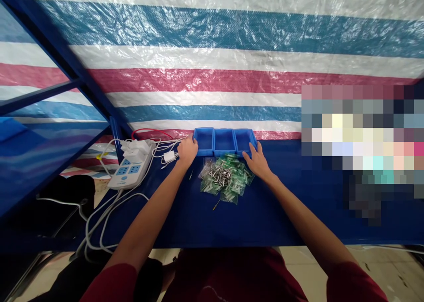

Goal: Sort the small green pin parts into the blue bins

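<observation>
Three blue plastic bins stand side by side at the back of the table: a left bin (204, 153), a middle bin (224, 153) and a right bin (245, 134). My left hand (187, 150) is closed at the left bin's outer side, its fingertips partly hidden. At the other end of the row, my right hand (259, 161) grips the right bin's front corner, thumb at the front and fingers along the side. In front of the bins lies a pile of small clear-green plastic bags (236, 182) with loose silvery metal pieces (221, 174) on top.
On the left sits a white power strip (130, 171) with plugged-in adapters and tangled white cables (102, 213). A small white box-like adapter (168, 156) lies near my left hand. A thin screwdriver-like tool (216, 204) lies before the pile. Striped sheeting (205, 81) hangs behind; the right side is pixelated.
</observation>
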The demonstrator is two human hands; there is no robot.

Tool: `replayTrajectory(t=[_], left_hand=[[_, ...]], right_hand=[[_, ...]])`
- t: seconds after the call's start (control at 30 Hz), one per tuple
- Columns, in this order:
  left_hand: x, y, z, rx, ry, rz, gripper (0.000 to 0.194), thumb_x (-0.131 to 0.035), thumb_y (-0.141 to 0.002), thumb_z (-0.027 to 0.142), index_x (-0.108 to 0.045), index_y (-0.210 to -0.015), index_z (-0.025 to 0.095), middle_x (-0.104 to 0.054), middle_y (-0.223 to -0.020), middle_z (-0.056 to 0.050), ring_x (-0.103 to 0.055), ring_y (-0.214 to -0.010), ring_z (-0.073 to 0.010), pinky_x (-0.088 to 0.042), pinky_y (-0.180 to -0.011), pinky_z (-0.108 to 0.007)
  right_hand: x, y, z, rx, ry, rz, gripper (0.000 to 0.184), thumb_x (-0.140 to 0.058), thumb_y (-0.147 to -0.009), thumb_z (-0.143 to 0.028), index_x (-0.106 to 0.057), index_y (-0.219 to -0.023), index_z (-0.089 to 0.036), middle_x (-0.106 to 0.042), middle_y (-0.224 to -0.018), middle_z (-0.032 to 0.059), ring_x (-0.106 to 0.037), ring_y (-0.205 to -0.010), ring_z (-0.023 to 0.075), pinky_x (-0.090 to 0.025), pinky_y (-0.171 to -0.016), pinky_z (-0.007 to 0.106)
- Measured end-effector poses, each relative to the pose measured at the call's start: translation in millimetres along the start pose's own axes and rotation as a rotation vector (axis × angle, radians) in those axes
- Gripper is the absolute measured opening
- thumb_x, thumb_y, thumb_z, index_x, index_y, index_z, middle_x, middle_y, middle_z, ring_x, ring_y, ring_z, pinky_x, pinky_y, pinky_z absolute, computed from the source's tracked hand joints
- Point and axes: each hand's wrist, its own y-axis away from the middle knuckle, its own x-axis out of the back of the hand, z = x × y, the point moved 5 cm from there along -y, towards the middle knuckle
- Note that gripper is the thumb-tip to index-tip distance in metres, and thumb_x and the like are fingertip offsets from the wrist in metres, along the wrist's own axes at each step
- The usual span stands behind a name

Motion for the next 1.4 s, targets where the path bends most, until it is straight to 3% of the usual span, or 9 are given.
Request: replayTrajectory(t=[0.13, 0.2, 0.3, 0.57, 0.83, 0.97, 1.1, 1.27, 1.4], left_hand=[[17.9, 24.8, 2.9, -0.258, 0.117, 0.226, 0.04, -0.029, -0.094, 0.023, -0.06, -0.117, 0.016, -0.061, -0.116, -0.014, -0.055, -0.111, -0.0258, -0.04, -0.099, -0.037], [15.9, 46.1, 7.6, -0.469, 0.194, 0.144, 0.039, -0.029, -0.094, 0.023, -0.065, -0.106, 0.018, -0.064, -0.109, -0.011, -0.058, -0.107, -0.022, -0.041, -0.099, -0.034], [0.6, 77.0, 14.6, -0.695, 0.194, -0.095, 0.036, -0.033, -0.093, 0.025, -0.067, -0.103, 0.019, -0.068, -0.103, -0.009, -0.061, -0.101, -0.0213, -0.044, -0.097, -0.034], [-18.3, 87.4, 21.7, -0.634, 0.111, -0.249, 0.045, -0.032, -0.095, 0.035, -0.057, -0.128, 0.017, -0.06, -0.127, -0.012, -0.053, -0.119, -0.0285, -0.04, -0.1, -0.045], [-4.9, 92.5, 3.8, -0.611, 0.16, -0.34, 0.051, -0.031, -0.097, 0.046, -0.048, -0.138, 0.022, -0.053, -0.138, -0.01, -0.046, -0.128, -0.0251, -0.036, -0.107, -0.041], [1.6, 105.4, -32.4, -0.52, 0.071, -0.374, 0.062, -0.033, -0.093, 0.058, -0.03, -0.148, 0.028, -0.033, -0.153, -0.008, -0.027, -0.142, -0.0295, -0.024, -0.114, -0.051], [-5.5, 125.9, -47.1, -0.498, -0.007, -0.42, 0.069, -0.035, -0.092, 0.061, -0.022, -0.151, 0.028, -0.025, -0.156, -0.009, -0.018, -0.145, -0.0308, -0.021, -0.114, -0.054], [-7.0, 145.1, -30.3, -0.589, 0.076, -0.449, 0.073, -0.035, -0.092, 0.06, -0.01, -0.152, 0.027, -0.017, -0.158, -0.01, -0.016, -0.146, -0.0278, -0.021, -0.116, -0.049], [-5.6, 155.6, -20.9, -0.669, 0.097, -0.49, 0.097, -0.048, -0.08, 0.071, -0.003, -0.153, 0.025, -0.009, -0.159, -0.013, -0.014, -0.145, -0.0319, -0.021, -0.116, -0.048]], right_hand=[[24.7, 9.9, -16.9, 0.157, 0.034, 0.106, 0.055, -0.037, -0.092, -0.048, -0.049, -0.134, -0.014, -0.036, -0.146, 0.0191, -0.03, -0.137, 0.0347, -0.034, -0.106, 0.057], [36.4, 21.2, -27.6, 0.267, -0.003, 0.163, 0.045, -0.038, -0.094, -0.041, -0.057, -0.126, -0.016, -0.048, -0.136, 0.0173, -0.043, -0.128, 0.0309, -0.039, -0.103, 0.053], [37.6, 40.8, -42.9, 0.415, -0.058, 0.076, 0.036, -0.037, -0.096, -0.036, -0.064, -0.114, -0.02, -0.061, -0.112, 0.0126, -0.056, -0.109, 0.0248, -0.046, -0.098, 0.046], [-0.8, 62.7, -46.3, 0.354, 0.138, -0.237, 0.061, -0.033, -0.095, -0.056, -0.041, -0.143, -0.018, -0.036, -0.148, 0.017, -0.036, -0.136, 0.0329, -0.042, -0.102, 0.051], [9.7, 64.3, -50.1, 0.368, 0.167, -0.209, 0.062, -0.031, -0.095, -0.057, -0.034, -0.147, -0.023, -0.033, -0.15, 0.0157, -0.036, -0.136, 0.0331, -0.041, -0.103, 0.053], [20.7, 92.2, -70.4, 0.577, 0.206, -0.298, 0.088, -0.043, -0.084, -0.071, -0.013, -0.153, -0.025, -0.009, -0.159, 0.0132, -0.009, -0.145, 0.0367, -0.023, -0.112, 0.058], [10.9, 129.3, -93.0, 0.745, 0.244, -0.415, 0.101, -0.051, -0.074, -0.077, -0.011, -0.153, -0.029, -0.008, -0.159, 0.012, -0.004, -0.145, 0.0391, -0.015, -0.112, 0.063], [-6.5, 133.5, -101.1, 0.646, 0.294, -0.315, 0.096, -0.055, -0.078, -0.07, -0.013, -0.153, -0.027, -0.009, -0.159, 0.0125, -0.006, -0.145, 0.0393, -0.016, -0.112, 0.063], [-13.1, 119.4, -98.0, 0.589, 0.321, -0.267, 0.091, -0.053, -0.081, -0.067, -0.015, -0.153, -0.026, -0.009, -0.159, 0.0121, -0.005, -0.145, 0.0386, -0.016, -0.113, 0.062]])
